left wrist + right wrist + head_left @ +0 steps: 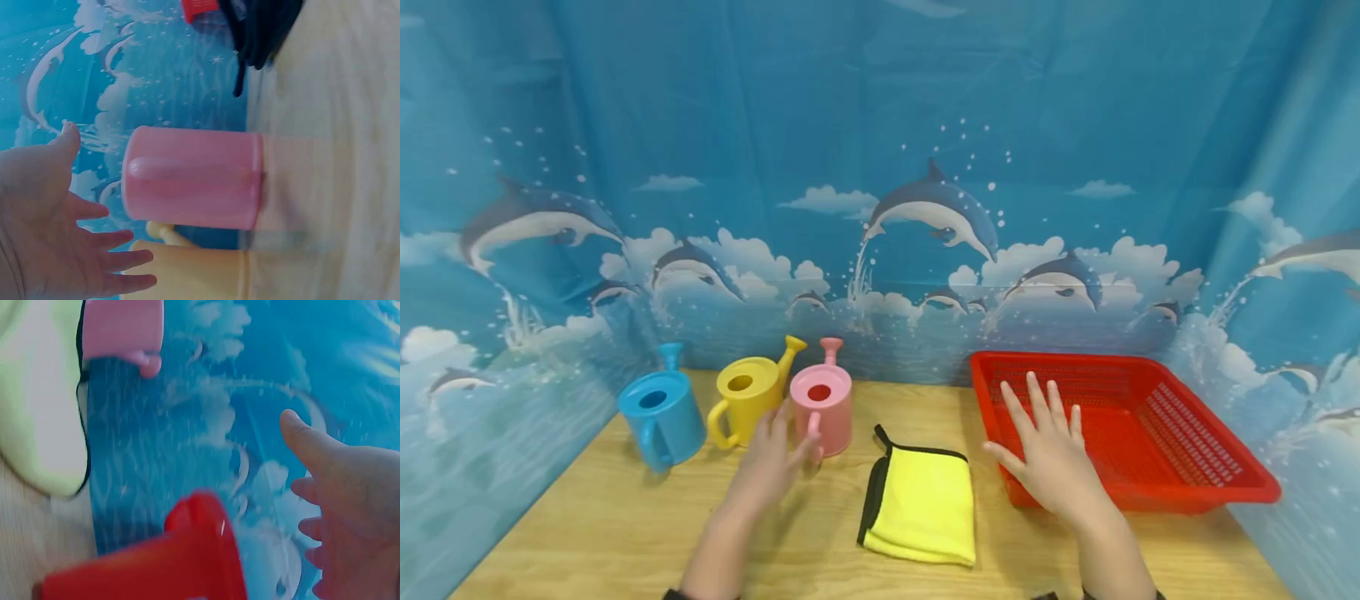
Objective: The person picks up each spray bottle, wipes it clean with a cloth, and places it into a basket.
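Note:
My left hand (767, 467) reaches toward the pink watering can (835, 421), thumb close by its handle; in the left wrist view the fingers (122, 259) are spread apart with nothing in them. Just behind that hand stands the yellow watering can (748, 400), its spout pointing back and right. Spread wide, my right hand (1051, 458) overlaps the near left corner of the red plastic basket (1180, 493) and holds nothing. A folded yellow cloth (925, 504) with black edging lies on the table between my hands.
A blue watering can (673, 421) stands at the far left, beside the yellow one. The wooden table (610, 533) meets a dolphin-printed curtain (775, 208) at the back and along both sides. The basket takes up the table's right rear.

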`<action>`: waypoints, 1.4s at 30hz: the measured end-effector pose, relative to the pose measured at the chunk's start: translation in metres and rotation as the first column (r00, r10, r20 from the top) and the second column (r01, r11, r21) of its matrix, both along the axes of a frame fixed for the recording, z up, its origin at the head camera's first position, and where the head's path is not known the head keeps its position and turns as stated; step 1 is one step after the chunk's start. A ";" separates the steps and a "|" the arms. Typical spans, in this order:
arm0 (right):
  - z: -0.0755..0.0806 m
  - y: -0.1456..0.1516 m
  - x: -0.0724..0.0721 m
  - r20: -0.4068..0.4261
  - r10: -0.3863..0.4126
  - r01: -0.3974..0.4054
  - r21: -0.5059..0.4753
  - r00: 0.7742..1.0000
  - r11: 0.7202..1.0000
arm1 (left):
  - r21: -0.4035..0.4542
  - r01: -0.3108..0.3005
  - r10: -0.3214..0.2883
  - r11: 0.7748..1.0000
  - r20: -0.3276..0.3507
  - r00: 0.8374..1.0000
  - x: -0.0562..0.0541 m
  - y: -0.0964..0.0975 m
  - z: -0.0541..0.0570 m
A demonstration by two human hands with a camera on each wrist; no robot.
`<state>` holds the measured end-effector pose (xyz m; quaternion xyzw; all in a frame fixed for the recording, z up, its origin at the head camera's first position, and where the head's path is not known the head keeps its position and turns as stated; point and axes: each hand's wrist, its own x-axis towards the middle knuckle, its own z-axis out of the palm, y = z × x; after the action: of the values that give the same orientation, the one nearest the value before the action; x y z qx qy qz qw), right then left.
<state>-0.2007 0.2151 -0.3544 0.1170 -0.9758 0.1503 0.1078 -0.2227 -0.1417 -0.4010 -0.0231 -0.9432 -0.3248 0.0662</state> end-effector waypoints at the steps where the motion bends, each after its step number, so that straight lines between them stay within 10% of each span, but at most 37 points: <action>1: 0.000 -0.004 0.002 -0.016 0.015 -0.015 0.008 1.000 1.000 | 0.020 0.002 -0.003 1.000 0.006 1.000 -0.002 0.002 -0.002; 8: -0.010 -0.043 0.015 -0.051 0.148 -0.143 0.095 0.988 0.985 | 0.235 0.081 -0.088 0.969 0.018 0.996 -0.009 0.016 -0.017; 15: -0.027 -0.069 0.018 0.046 0.268 -0.272 0.125 0.962 0.954 | 0.339 0.033 -0.068 0.940 0.092 0.993 -0.011 0.015 -0.020; 42: -0.082 -0.077 0.004 0.369 0.379 -0.427 0.056 0.849 0.902 | 0.300 0.033 -0.076 0.953 0.132 0.988 -0.010 0.010 -0.017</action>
<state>-0.1970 0.1377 -0.4368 0.2978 -0.9406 0.1210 -0.1092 -0.2324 -0.1319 -0.4180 -0.0157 -0.8850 -0.4654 -0.0073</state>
